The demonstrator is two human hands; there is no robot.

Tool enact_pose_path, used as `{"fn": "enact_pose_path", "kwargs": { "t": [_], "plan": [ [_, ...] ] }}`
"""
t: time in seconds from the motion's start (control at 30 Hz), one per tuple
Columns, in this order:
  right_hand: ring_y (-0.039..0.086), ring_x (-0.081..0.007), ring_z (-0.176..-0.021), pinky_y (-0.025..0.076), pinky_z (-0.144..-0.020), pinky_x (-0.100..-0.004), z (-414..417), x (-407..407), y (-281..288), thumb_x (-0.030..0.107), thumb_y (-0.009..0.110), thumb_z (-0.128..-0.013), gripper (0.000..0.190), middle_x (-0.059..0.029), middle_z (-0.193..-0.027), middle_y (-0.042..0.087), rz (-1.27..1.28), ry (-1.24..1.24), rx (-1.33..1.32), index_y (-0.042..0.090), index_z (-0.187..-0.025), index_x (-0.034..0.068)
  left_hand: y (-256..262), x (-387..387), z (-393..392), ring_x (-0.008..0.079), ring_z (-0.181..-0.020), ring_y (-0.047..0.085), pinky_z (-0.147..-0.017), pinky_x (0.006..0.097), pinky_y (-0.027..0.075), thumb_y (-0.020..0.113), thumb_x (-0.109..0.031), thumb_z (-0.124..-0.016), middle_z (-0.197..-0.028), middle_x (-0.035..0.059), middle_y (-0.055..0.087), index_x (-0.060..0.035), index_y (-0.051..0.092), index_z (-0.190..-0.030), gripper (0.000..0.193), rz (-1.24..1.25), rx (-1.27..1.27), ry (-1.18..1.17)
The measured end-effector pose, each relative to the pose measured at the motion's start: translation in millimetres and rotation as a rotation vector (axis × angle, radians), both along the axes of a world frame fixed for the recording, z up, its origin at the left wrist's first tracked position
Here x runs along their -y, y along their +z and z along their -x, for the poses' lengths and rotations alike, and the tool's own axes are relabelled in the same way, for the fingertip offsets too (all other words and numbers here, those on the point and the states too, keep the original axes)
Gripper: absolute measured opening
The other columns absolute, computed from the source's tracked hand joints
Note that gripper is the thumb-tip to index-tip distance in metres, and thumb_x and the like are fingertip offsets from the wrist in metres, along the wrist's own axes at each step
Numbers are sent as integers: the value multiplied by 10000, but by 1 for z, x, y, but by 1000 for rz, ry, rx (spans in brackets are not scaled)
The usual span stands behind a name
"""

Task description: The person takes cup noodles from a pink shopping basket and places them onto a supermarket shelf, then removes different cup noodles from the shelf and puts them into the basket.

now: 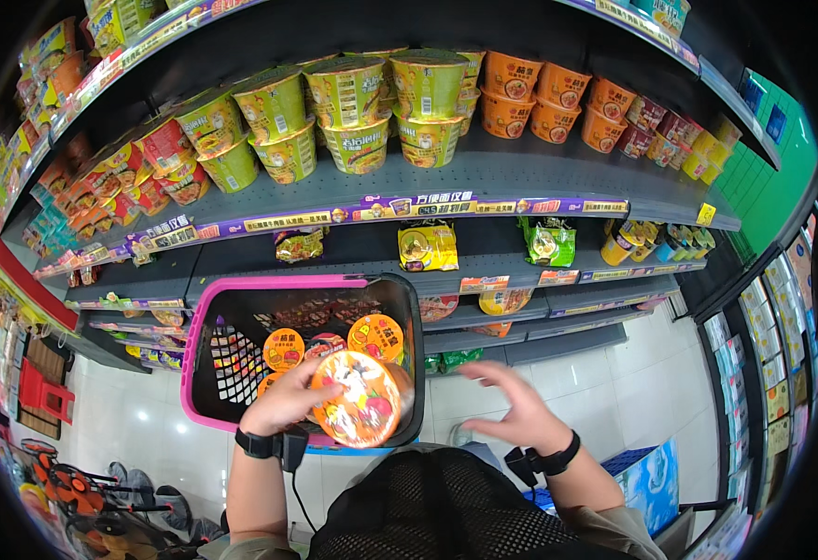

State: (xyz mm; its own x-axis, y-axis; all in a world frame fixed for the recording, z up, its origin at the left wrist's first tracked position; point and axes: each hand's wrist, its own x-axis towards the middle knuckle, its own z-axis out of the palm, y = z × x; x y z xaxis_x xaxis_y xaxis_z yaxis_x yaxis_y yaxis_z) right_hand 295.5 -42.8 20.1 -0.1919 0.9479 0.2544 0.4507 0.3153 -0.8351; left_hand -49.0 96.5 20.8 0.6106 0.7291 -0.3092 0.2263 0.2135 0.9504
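Note:
My left hand (284, 400) grips an orange instant noodle cup (357, 400) from its left side, lid facing up. The cup is over the near side of a black shopping basket (416, 336) with a pink rim on its left. Inside the basket lie more orange noodle cups (284, 348) and one with a darker red lid (325, 344); the held cup and my hand hide part of them. To the right of the basket, my right hand (514, 406) hangs in the air with its fingers apart and nothing in them.
Ahead, a grey store shelf (507, 175) carries stacked green noodle cups (353, 91) and orange noodle cups (510, 115). One tier lower sit a yellow noodle packet (428, 245) and a green packet (550, 243). A red stool (46, 392) stands at left, above strollers (94, 483). Another stocked rack (773, 364) is at right.

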Motion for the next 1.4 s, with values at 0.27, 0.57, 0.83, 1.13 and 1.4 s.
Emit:
{"fn": "enact_pose_path", "kwargs": {
  "t": [0.27, 0.57, 0.83, 1.13, 1.4],
  "plan": [
    [407, -420, -1360, 333, -1133, -470, 33, -13, 9, 385, 885, -690, 1104, -264, -1480, 388, -60, 281, 191, 265, -1505, -28, -16, 27, -31, 95, -1028, 608, -895, 282, 510, 681, -208, -957, -1164, 56, 654, 17, 538, -1344, 470, -77, -14, -152],
    [426, -393, -1366, 349, -1132, -457, -40, -15, 10, 391, 903, -669, 1122, -234, -1476, 420, 1, 208, 114, 271, -1509, -1, 24, 35, -113, 108, -963, 620, -816, 250, 509, 546, -330, -1027, -1098, 75, 658, 30, 512, -1343, 481, -127, -24, -100],
    [482, -249, -1342, 381, -1118, -384, -139, -25, 8, 245, 948, -648, 1102, -151, -1449, 480, 145, 163, -253, 299, -1508, 14, 15, 40, -173, 214, -940, 694, -824, 316, 538, 330, -379, -1085, -1186, 149, 638, 8, 428, -1405, 511, 111, 197, 19],
    [440, -215, -1351, 405, -1105, -392, -247, -64, 8, 102, 962, -592, 1176, -121, -1464, 440, 105, 96, -614, 250, -1522, 6, -23, 67, -208, 316, -944, 707, -808, 365, 554, 303, -391, -1086, -1245, 223, 625, 19, 458, -1357, 516, 93, 284, 357],
    [457, -229, -1340, 415, -1113, -405, -291, -169, 88, 8, 898, -646, 1101, -120, -1441, 445, -205, 96, -552, 221, -1514, 37, -57, 120, -223, 368, -874, 719, -761, 406, 587, 294, -442, -1079, -1166, 255, 648, 7, 494, -1294, 537, 29, 343, 685]
  ]
}}
